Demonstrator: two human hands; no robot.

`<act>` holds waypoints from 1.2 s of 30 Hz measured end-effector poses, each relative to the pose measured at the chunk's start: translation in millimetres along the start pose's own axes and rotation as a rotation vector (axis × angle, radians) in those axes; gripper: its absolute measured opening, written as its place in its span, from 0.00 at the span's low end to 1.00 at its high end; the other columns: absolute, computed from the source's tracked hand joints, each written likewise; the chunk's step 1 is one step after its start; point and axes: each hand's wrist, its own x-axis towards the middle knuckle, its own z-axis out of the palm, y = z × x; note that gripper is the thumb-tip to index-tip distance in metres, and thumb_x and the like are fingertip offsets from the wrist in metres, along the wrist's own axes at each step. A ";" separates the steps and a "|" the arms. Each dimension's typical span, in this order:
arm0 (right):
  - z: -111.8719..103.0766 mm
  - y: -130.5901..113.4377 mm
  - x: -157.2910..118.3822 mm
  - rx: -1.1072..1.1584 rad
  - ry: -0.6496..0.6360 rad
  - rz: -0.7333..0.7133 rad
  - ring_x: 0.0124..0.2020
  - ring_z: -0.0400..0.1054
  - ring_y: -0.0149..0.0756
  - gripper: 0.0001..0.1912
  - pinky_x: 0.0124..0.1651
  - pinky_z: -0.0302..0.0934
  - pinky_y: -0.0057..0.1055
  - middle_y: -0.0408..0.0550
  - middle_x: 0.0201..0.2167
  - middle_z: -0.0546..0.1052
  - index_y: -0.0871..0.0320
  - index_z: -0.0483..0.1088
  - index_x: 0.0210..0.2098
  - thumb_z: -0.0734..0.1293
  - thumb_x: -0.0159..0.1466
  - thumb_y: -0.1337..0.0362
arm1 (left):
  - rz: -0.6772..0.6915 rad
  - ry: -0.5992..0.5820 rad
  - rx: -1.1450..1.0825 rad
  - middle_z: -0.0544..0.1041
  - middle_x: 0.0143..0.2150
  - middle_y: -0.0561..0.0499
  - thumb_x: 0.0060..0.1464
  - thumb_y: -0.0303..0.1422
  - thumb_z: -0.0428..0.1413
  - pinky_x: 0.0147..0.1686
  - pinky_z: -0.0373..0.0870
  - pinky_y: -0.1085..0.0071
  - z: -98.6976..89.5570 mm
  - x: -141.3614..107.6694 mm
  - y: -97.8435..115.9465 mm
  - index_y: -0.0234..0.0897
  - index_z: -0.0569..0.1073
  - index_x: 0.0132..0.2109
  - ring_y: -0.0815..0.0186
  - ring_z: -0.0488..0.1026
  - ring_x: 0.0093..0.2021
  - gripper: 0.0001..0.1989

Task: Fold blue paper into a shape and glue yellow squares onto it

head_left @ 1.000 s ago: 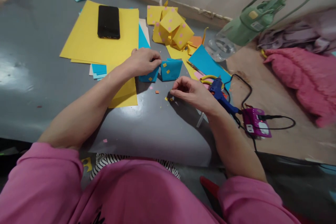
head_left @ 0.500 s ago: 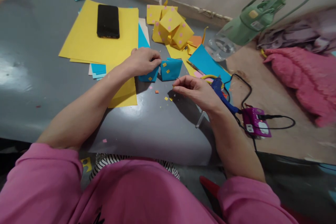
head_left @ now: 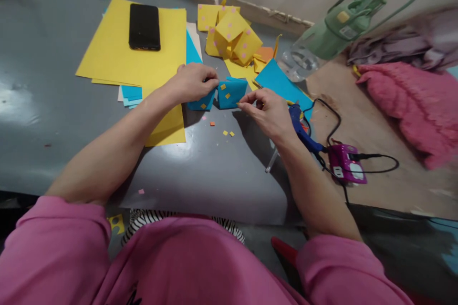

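A blue folded paper piece (head_left: 234, 93) with small yellow squares on its face stands on the grey table. My left hand (head_left: 195, 81) pinches the top edge at its left, where a second dotted blue fold (head_left: 203, 104) meets it. My right hand (head_left: 266, 110) has thumb and forefinger closed on a tiny yellow paper square (head_left: 238, 104), held at the lower right of the blue face. Loose yellow paper squares (head_left: 228, 133) and an orange paper bit (head_left: 212, 124) lie in front of the blue piece.
Yellow sheets (head_left: 103, 52) lie at the left under a black phone (head_left: 144, 27). Behind stands a yellow dotted paper shape (head_left: 234, 33). On the right are a blue glue gun (head_left: 304, 131), a purple power box (head_left: 347, 164), a green-topped bottle (head_left: 329, 33) and pink cloth (head_left: 411, 105).
My right hand has moved up and slightly right, bringing the yellow square from above the table to the blue paper's lower right. My left hand keeps its hold.
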 end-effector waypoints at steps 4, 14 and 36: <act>5.6 1.0 2.6 -0.039 -0.011 -0.017 0.33 0.64 0.37 0.02 0.41 0.59 0.38 0.45 0.29 0.75 0.54 0.75 0.30 0.71 0.60 0.64 | 0.004 -0.013 -0.002 0.81 0.41 0.44 0.62 0.36 0.48 0.46 0.65 0.64 0.4 0.3 -0.2 0.36 0.81 0.50 0.57 0.75 0.45 0.19; 16.3 1.7 1.9 0.005 0.046 -0.029 0.39 0.67 0.43 0.06 0.47 0.61 0.42 0.47 0.32 0.75 0.52 0.70 0.28 0.70 0.60 0.65 | 0.034 0.041 -0.043 0.81 0.39 0.45 0.61 0.35 0.50 0.47 0.64 0.64 4.4 1.8 -3.5 0.38 0.82 0.45 0.56 0.74 0.47 0.16; 11.9 15.0 1.9 0.247 0.133 0.112 0.38 0.66 0.37 0.16 0.43 0.62 0.37 0.44 0.38 0.71 0.51 0.65 0.38 0.74 0.59 0.55 | 0.028 0.016 -0.119 0.80 0.41 0.47 0.60 0.36 0.50 0.45 0.66 0.66 2.0 1.5 -5.2 0.38 0.80 0.44 0.58 0.74 0.44 0.15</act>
